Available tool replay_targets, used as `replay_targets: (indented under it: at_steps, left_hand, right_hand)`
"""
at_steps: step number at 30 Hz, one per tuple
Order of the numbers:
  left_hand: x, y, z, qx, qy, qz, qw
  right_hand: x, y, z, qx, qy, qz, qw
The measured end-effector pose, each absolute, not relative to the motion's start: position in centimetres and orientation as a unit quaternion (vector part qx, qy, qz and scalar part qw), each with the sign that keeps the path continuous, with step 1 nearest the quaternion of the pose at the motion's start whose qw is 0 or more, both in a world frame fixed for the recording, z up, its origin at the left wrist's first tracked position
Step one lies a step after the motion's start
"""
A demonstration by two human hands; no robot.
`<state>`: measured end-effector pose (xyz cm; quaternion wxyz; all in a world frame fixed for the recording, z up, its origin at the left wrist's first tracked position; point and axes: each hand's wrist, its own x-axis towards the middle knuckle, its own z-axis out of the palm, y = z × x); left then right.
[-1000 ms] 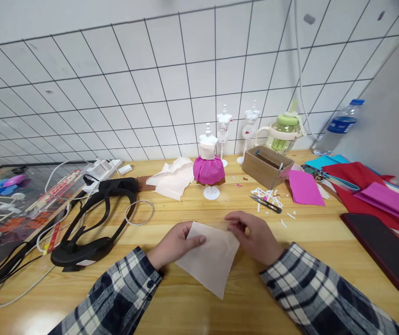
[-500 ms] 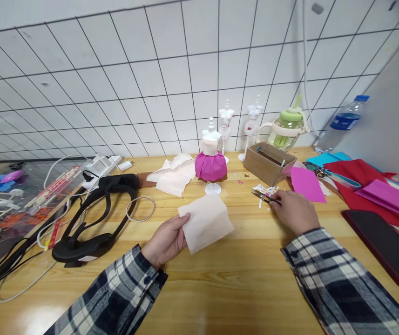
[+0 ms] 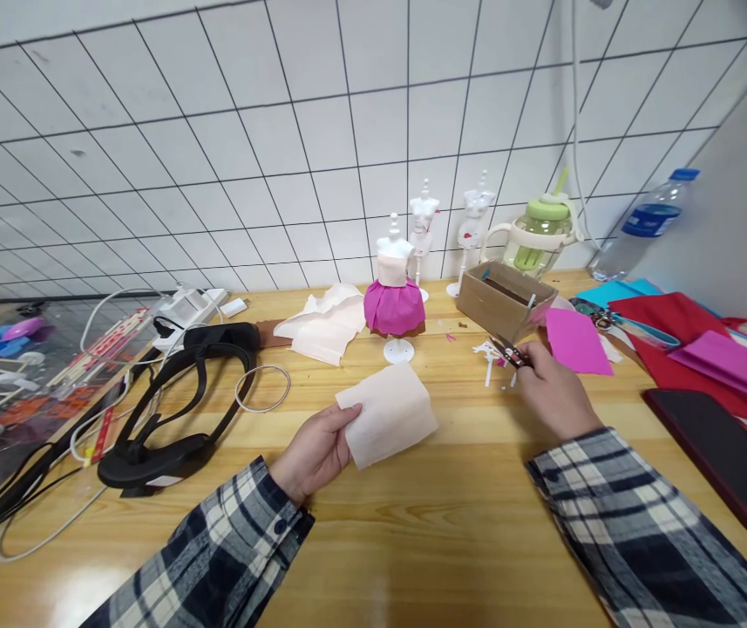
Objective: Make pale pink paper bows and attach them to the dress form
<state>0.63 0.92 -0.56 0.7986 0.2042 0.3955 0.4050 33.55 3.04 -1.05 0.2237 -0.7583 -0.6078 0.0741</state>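
My left hand [image 3: 321,445] pinches the left edge of a pale pink sheet [image 3: 389,414], maybe crepe paper or cloth, which hangs over the table in front of me. In my right hand [image 3: 554,392] is a small dark pair of scissors [image 3: 510,351], blades pointing left, just above a little pile of white and pink scraps [image 3: 487,359]. Beyond the sheet stands a small white dress form [image 3: 394,247] on a round base, wearing a pale pink top and a gathered magenta skirt [image 3: 394,305].
Behind are two bare mini dress forms [image 3: 424,228], a cardboard box [image 3: 500,301] and a green-lidded jug [image 3: 539,235]. Crumpled pale sheet [image 3: 327,327] and a black head strap [image 3: 207,392] lie left. Magenta paper [image 3: 579,340], red fabric [image 3: 664,323] and a phone [image 3: 719,462] lie right.
My right hand has lifted the scissors up off the scrap pile, and their tips have swung upward. My left hand and the sheet have hardly moved.
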Motion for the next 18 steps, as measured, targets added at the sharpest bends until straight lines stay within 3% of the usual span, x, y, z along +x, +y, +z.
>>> replay_targets:
  at_steps: [10,18]
  left_hand:
    - [0.5,0.9,-0.8,0.222,0.404,0.406,0.789]
    - [0.5,0.8,-0.7,0.231,0.412,0.403,0.784]
  right_hand:
    - [32.1,3.4,-2.7,-0.583,-0.526,0.401,0.471]
    - [31.4,2.9,-1.5,-0.569,-0.476,0.467,0.481]
